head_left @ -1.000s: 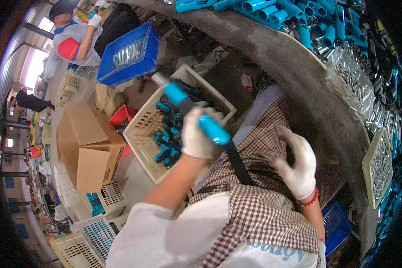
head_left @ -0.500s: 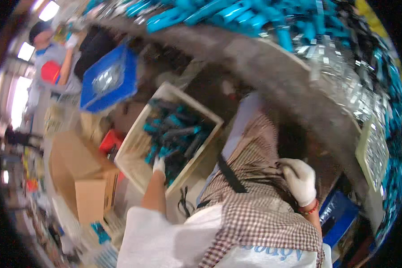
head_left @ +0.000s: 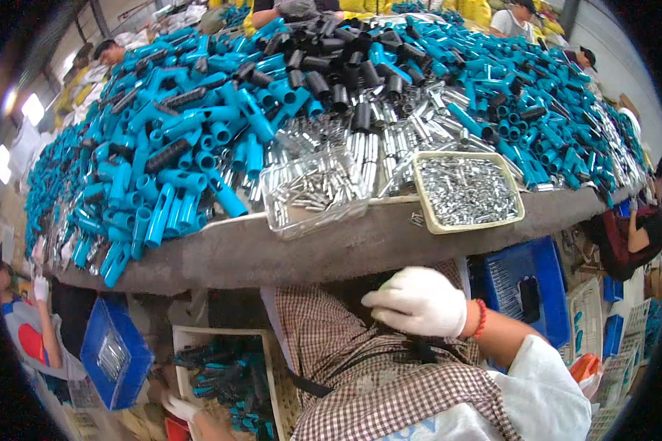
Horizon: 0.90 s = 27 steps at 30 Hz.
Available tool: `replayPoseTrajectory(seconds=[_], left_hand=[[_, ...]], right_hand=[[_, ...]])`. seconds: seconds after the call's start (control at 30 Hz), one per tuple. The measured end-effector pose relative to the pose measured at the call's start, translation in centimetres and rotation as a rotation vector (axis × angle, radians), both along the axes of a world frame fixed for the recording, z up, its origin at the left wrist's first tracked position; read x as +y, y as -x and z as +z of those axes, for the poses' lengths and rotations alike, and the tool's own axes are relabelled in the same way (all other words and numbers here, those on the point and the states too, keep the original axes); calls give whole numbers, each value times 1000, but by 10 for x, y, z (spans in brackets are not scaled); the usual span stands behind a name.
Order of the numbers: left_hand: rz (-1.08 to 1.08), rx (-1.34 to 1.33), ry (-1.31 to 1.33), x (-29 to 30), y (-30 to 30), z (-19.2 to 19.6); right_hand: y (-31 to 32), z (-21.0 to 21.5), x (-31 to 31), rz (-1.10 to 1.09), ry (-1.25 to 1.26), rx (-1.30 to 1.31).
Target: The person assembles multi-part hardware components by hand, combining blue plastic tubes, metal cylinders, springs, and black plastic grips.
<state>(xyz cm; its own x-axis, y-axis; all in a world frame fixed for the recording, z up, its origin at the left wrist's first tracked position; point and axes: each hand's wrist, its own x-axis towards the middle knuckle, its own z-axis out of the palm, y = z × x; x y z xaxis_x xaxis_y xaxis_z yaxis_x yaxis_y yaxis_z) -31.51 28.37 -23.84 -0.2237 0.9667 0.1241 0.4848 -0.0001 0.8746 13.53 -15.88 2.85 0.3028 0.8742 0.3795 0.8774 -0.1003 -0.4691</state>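
Reaching low at the left, white-gloved left hand [head_left: 178,406] hovering at the slatted cream plastic crate [head_left: 198,339] of glossy teal-and-black plastic handles [head_left: 224,371]; grip too small to tell. Resting right of centre on the brown checked apron [head_left: 360,367], knit-gloved right hand [head_left: 418,301], fingers loosely curled, holding nothing visible. Lying above, grey curved table [head_left: 331,246] heaped with smooth teal plastic tubes [head_left: 162,169], carrying a clear plastic tub [head_left: 312,192] and cream tray [head_left: 467,191] of shiny metal pins. Standing farther right, blue plastic crate [head_left: 522,283].

Bright even light, glaring lamps at left edge, strong fisheye bending, dark vignetted corners, slight blur low left
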Motion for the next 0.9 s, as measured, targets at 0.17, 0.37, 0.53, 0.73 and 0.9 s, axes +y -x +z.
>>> replayPoseTrajectory(seconds=[0.17, 0.37, 0.53, 0.73, 0.9], left_hand=[[-321, -213, -422, -82, -161, 193], [-1049, -40, -689, -182, -327, 268], [-1456, 239, -1040, -233, -403, 317], [-1465, 681, -1099, -248, -485, 330], [-1545, 1190, -982, -251, -552, 326]], right_hand=[[-62, 54, 29, -189, -28, -390], [-150, 34, 67, -173, 570, -661], [-171, 55, 64, -174, 423, -498], [-175, 78, 8, -450, -511, 163], [-140, 76, -26, -314, -1006, 1021]])
